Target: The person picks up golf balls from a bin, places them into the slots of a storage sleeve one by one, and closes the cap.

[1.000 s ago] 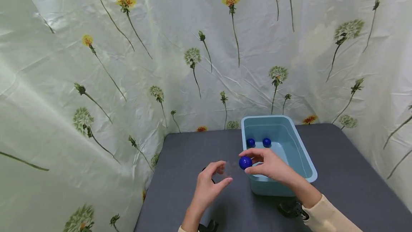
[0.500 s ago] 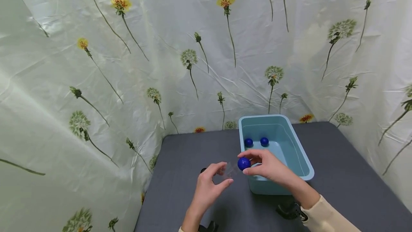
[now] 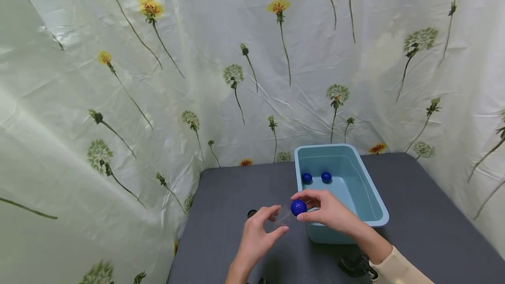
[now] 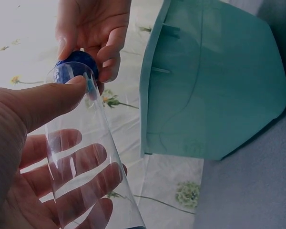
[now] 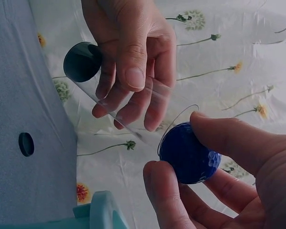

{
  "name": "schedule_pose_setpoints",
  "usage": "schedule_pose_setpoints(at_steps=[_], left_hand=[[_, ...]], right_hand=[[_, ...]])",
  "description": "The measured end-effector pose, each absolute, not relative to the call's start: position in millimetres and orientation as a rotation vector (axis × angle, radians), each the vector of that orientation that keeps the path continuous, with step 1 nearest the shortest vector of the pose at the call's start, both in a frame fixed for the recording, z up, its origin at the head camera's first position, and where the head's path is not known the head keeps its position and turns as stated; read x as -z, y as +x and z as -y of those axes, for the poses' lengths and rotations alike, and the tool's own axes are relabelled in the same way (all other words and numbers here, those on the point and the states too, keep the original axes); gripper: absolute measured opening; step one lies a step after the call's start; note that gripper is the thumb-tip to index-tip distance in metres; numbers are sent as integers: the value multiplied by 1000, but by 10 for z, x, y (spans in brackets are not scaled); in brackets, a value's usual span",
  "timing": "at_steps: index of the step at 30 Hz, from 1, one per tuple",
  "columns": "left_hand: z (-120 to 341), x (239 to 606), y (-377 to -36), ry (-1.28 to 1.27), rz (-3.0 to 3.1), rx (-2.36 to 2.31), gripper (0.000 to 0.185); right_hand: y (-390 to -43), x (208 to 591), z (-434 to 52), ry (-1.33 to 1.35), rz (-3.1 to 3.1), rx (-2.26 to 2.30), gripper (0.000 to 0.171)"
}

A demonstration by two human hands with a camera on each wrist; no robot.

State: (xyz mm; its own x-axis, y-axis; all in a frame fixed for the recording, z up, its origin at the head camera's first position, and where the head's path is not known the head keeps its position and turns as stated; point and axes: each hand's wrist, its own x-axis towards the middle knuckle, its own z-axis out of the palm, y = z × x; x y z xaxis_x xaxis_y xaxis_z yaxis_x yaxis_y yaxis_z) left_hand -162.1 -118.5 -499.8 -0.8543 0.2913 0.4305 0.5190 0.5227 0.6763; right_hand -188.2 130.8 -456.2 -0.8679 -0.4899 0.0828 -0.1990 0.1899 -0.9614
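Observation:
My left hand holds a clear plastic tube tilted, thumb on one side and fingers spread along the other. A dark cap closes the tube's lower end. At its open upper rim, my right hand pinches a blue dimpled golf ball between thumb and fingers. The ball is right at the mouth of the tube, overlapping the rim in both wrist views. Two more blue golf balls, a left one and a right one, lie inside the light blue bin.
A small round black lid lies on the grey table, beyond my left hand. The bin stands to the right, partly under my right hand. A flower-printed curtain hangs behind and to the left of the table.
My hands have come slightly closer together, bringing the tube's mouth up to the golf ball. The head view has shifted a little. Both grips are the same.

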Motion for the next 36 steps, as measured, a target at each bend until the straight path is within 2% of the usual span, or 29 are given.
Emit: schedule_pose_setpoints(at_steps=[26,36], left_hand=[[1177,5060,-1560,-581,2591,1302,50],[1186,5061,-1570,-661,2623,1331,52]], right_hand=[[-1872,4626,-1255,-681,-2214,1668,41],[-1886,4644,-1290,-682,-2219,1641,43]])
